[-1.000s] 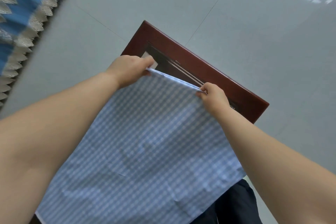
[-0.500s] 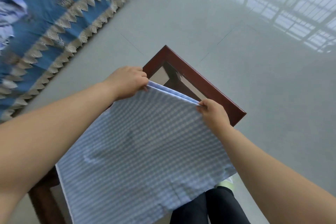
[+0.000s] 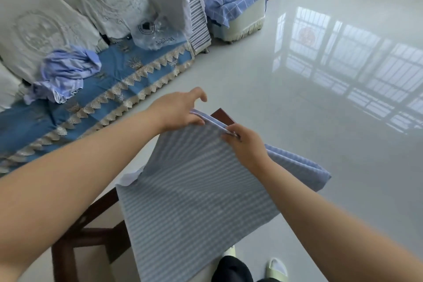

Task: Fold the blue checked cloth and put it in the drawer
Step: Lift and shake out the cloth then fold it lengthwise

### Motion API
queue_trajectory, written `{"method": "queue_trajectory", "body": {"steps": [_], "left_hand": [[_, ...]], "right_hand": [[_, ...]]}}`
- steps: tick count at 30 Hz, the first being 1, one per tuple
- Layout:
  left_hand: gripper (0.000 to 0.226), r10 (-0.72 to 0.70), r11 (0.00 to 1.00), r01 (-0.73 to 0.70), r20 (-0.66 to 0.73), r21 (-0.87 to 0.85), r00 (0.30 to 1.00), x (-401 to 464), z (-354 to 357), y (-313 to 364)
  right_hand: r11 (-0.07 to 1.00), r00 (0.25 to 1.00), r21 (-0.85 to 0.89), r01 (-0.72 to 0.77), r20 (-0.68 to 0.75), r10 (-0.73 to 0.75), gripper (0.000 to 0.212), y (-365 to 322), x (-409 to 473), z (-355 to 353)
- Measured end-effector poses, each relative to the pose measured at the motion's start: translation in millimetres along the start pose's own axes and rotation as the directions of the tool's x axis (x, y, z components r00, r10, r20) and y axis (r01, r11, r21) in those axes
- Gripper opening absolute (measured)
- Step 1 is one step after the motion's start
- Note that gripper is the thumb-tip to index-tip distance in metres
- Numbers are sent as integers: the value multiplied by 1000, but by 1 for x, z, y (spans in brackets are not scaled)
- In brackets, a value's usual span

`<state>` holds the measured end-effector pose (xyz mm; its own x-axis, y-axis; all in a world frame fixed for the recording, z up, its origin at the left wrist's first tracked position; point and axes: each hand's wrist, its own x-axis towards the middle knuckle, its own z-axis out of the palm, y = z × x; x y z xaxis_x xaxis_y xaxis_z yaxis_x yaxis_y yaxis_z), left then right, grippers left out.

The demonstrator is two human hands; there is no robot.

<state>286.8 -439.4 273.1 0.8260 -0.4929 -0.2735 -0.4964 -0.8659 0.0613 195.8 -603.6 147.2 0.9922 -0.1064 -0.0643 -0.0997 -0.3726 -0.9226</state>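
The blue checked cloth (image 3: 196, 194) looks light, thin and limp, so it should be held by its doubled top edge, where it will sag but not slip. It hangs just above the dark wooden stand (image 3: 91, 231), a pale blue-and-white weave already doubled. The left hand (image 3: 180, 110) pinches that edge with its other fingers spread; the right hand (image 3: 247, 142) pinches it nearby.
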Motion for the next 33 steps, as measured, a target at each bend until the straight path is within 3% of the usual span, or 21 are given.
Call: {"method": "queue_trajectory", "body": {"steps": [3,5,8,10,13,16,19,22,25,28,33], "left_hand": [[28,-213,919,218,51,-328,976,-16,-13,-17],[12,-267,681,264,105,-682,958,-28,-7,-27],[6,-386,265,119,8,-957,922,-39,15,-32],[13,-476,180,14,-74,-984,876,-41,23,-31],[14,-519,216,-45,-154,-975,841,-41,14,-31],[19,-516,314,-130,-284,-941,808,-37,-16,-39],[21,-575,388,-204,-409,-899,708,-32,-59,-60],[26,-699,376,-212,-427,-902,573,-32,-95,-96],[28,-747,391,-230,-453,-891,486,-37,-117,-126],[23,-741,481,-191,-513,-856,433,-41,-130,-146],[36,-842,437,-192,-474,-879,257,-58,-149,-178]], "right_hand": [[999,1000,50,-15,-5,16,19,-21,-7,-3],[999,999,-2,-32,-18,32,25,-30,-7,-5],[990,999,-131,-49,-12,47,12,-46,-1,-7],[985,998,-161,-56,7,58,8,-58,4,-7],[982,999,-182,-38,23,43,20,-77,8,-7],[969,997,-243,37,81,-18,28,-97,12,-15],[927,995,-374,33,95,3,39,-113,21,-42],[867,995,-499,-2,87,53,45,-116,33,-81],[848,991,-529,-25,100,91,46,-113,36,-111],[853,997,-521,30,82,15,44,-122,37,-116],[796,978,-569,204,145,-147,43,-180,36,-115]]}}
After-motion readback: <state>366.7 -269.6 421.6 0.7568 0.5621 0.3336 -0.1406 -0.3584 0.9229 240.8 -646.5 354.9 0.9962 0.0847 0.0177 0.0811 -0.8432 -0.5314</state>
